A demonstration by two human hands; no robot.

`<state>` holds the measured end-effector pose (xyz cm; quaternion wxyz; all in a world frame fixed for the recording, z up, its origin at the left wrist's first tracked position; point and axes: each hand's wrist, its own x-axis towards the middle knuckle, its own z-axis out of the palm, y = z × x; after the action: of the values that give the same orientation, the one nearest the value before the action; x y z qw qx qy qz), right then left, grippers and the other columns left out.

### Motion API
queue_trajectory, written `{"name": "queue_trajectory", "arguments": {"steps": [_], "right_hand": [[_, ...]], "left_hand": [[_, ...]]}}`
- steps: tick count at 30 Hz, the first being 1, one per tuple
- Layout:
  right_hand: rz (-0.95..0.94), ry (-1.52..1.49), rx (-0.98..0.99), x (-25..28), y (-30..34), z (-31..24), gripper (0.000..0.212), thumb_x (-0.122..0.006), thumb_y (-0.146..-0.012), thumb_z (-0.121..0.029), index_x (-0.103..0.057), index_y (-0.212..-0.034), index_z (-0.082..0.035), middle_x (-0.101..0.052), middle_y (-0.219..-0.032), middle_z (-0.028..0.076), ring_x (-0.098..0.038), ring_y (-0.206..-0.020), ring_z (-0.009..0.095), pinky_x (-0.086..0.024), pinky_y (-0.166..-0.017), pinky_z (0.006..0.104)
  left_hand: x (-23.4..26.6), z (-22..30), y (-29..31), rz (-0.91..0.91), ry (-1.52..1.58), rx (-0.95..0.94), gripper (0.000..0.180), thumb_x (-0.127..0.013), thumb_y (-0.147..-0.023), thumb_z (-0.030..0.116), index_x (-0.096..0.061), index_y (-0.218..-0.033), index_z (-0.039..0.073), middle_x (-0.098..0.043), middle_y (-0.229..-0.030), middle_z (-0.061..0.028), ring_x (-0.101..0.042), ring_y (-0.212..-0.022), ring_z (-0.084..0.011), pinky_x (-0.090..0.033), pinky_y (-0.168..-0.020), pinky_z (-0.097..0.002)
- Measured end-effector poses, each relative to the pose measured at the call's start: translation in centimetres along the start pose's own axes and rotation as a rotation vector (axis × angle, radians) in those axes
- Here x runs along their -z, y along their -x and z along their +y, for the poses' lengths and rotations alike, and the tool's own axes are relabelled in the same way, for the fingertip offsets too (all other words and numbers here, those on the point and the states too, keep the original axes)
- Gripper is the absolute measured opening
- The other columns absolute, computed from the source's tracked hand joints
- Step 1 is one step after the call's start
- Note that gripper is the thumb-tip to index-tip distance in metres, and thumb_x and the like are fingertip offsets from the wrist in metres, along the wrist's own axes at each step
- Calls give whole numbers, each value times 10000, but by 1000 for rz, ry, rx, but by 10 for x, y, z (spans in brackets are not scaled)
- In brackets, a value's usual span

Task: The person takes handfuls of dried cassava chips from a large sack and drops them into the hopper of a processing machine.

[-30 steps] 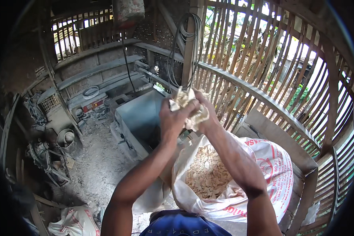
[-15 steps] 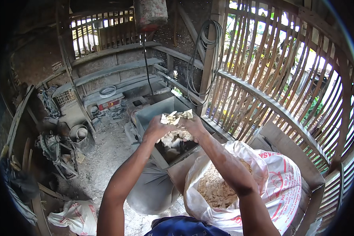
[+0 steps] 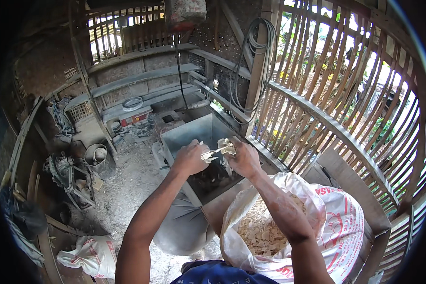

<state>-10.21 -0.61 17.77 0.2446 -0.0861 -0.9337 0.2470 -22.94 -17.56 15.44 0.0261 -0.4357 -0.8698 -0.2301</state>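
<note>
Both arms reach forward over a square grey metal hopper (image 3: 187, 135). My left hand (image 3: 190, 158) is closed around a few pale dried chips (image 3: 207, 155) that stick out past its fingers. To its right, my right hand (image 3: 244, 158) grips more of these flat chips, held up at the fingertips. Within the hopper's dark lower part lie some light pieces, hard to make out. A white woven sack (image 3: 343, 217) with red print stands open beneath my right forearm, holding many dried chips (image 3: 260, 229).
Below the hopper's near side bulges a rounded grey bag (image 3: 180, 232). Another white sack (image 3: 92, 255) lies at the lower left, near a bucket (image 3: 99, 161) and a metal frame (image 3: 71, 175). A slatted wall (image 3: 326, 94) runs along the right. Coiled hose (image 3: 255, 47) hangs from a post.
My hands have moved apart, and the heap of chips they held together is now much smaller. Each hand keeps only a few chips. The view has shifted slightly.
</note>
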Motion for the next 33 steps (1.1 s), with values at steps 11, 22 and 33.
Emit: {"name": "queue_trajectory", "arguments": {"steps": [11,22,33], "right_hand": [[-48,-68,74,-2,1,15,287,-649,-803,-131,-624,-1083,-73,-683,-952,182,-653,-917,414,-516,-776,506],[-45,-91,92,-8,1,14,272,-648,-766,-91,-646,-1037,-57,-661,-932,184,-643,-920,413,-511,-791,495],[-78,-86,157,-13,-3,10,280,-626,-735,-3,-692,-1005,-38,-675,-955,155,-682,-872,331,-539,-772,412]], "left_hand": [[7,22,-1,-113,6,-48,355,-679,-849,273,-654,-1181,148,-646,-1100,-138,-648,-1033,-357,-522,-871,-451],[0,9,-2,8,20,-27,173,-669,-786,141,-723,-948,115,-687,-985,-108,-666,-952,-358,-518,-810,-464],[5,5,0,-45,9,65,393,-832,-679,330,-740,-1013,145,-758,-923,-64,-723,-864,-274,-551,-774,-388]]}}
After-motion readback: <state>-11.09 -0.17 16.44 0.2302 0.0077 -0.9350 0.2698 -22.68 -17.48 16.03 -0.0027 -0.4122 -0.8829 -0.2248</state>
